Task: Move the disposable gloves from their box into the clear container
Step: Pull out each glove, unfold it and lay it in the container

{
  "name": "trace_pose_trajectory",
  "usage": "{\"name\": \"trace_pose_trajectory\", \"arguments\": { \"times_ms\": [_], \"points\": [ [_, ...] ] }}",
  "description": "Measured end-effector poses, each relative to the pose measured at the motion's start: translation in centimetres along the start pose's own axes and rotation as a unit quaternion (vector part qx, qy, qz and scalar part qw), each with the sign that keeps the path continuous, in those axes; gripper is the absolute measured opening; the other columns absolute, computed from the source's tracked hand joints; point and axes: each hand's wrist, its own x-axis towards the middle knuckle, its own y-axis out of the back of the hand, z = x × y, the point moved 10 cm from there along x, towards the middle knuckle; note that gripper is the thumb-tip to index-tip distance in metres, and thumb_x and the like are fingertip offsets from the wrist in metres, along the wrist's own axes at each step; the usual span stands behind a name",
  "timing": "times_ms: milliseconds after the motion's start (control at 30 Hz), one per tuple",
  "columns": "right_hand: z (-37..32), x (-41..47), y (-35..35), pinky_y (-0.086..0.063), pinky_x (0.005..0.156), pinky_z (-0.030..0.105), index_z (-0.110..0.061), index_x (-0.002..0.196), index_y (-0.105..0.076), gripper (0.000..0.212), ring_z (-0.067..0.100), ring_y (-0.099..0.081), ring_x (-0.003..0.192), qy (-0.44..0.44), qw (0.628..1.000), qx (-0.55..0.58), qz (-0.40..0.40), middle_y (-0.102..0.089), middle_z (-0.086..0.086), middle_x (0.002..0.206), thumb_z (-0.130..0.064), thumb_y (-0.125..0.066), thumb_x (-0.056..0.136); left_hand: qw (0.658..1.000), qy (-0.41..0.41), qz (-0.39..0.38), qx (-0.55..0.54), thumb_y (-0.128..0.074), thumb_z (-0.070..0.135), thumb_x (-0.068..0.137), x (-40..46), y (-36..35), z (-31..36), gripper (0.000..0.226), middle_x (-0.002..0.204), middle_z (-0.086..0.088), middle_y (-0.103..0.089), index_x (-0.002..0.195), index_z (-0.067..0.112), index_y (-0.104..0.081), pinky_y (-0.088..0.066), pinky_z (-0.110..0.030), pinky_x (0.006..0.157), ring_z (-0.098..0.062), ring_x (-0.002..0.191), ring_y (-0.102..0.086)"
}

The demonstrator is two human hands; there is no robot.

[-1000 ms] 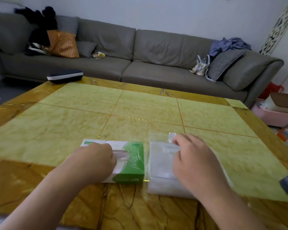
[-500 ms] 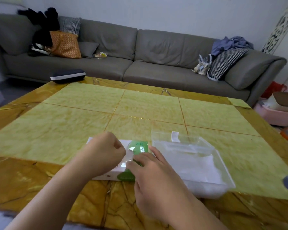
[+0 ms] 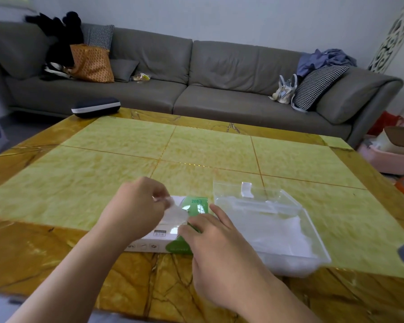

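Left hand now pinches a glove clear of the box; right hand, moved over from the container, presses the box flat-fingered.

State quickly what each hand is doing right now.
Left hand: fingers pinch a clear glove, lifting it from the glove box.
Right hand: fingers flat, pressing the glove box.
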Motion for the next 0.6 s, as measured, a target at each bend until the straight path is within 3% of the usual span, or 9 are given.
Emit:
{"name": "trace_pose_trajectory", "arguments": {
  "times_ms": [167, 367, 500, 600],
  "points": [
    [-0.2, -0.1, 0.4, 0.015, 0.126, 0.034, -0.016, 0.142, -0.055, 0.055, 0.021, -0.042, 0.138, 0.009, 1.000, 0.004, 0.008, -0.055, 0.006, 0.140, -0.011, -0.058, 0.087, 0.992, 0.056, 0.085, -0.073, -0.066, 0.028, 0.098, 0.1, 2.6, -1.2, 0.023, 0.067, -0.001, -0.070, 0.076, 0.022, -0.072, -0.048, -0.027, 0.049, -0.024, 0.060, -0.067],
    [-0.2, 0.0, 0.6, 0.020, 0.122, 0.033, -0.017, 0.143, -0.054, 0.055, 0.021, -0.040, 0.140, 0.013, 1.000, 0.001, 0.013, -0.053, 0.005, 0.142, -0.011, -0.059, 0.088, 0.973, 0.072, 0.136, -0.170, -0.059, 0.025, 0.101, 0.0, 3.9, -1.9, 0.025, 0.066, -0.003, -0.065, 0.083, 0.014, -0.071, -0.034, -0.025, 0.047, -0.015, 0.048, -0.044],
    [-0.2, 0.0, 0.3, 0.020, 0.122, 0.034, -0.018, 0.146, -0.049, 0.057, 0.021, -0.035, 0.144, 0.016, 1.000, 0.004, 0.001, -0.048, 0.005, 0.148, -0.011, -0.057, 0.091, 0.918, 0.063, 0.180, -0.348, -0.055, 0.030, 0.104, -0.2, 5.2, -2.3, 0.034, 0.072, -0.008, -0.070, 0.084, 0.006, -0.069, -0.046, -0.040, 0.065, -0.023, 0.064, -0.053],
    [-0.1, -0.1, 0.6, 0.013, 0.124, 0.027, -0.017, 0.145, -0.051, 0.051, 0.018, -0.030, 0.146, 0.017, 0.999, 0.042, 0.021, -0.045, 0.004, 0.151, -0.013, -0.053, 0.094, 0.892, 0.053, 0.148, -0.424, -0.059, 0.032, 0.103, 0.3, 4.6, -2.0, 0.039, 0.070, -0.006, -0.065, 0.089, -0.003, -0.067, -0.057, -0.050, 0.077, -0.023, 0.068, -0.060]
  ]
}}
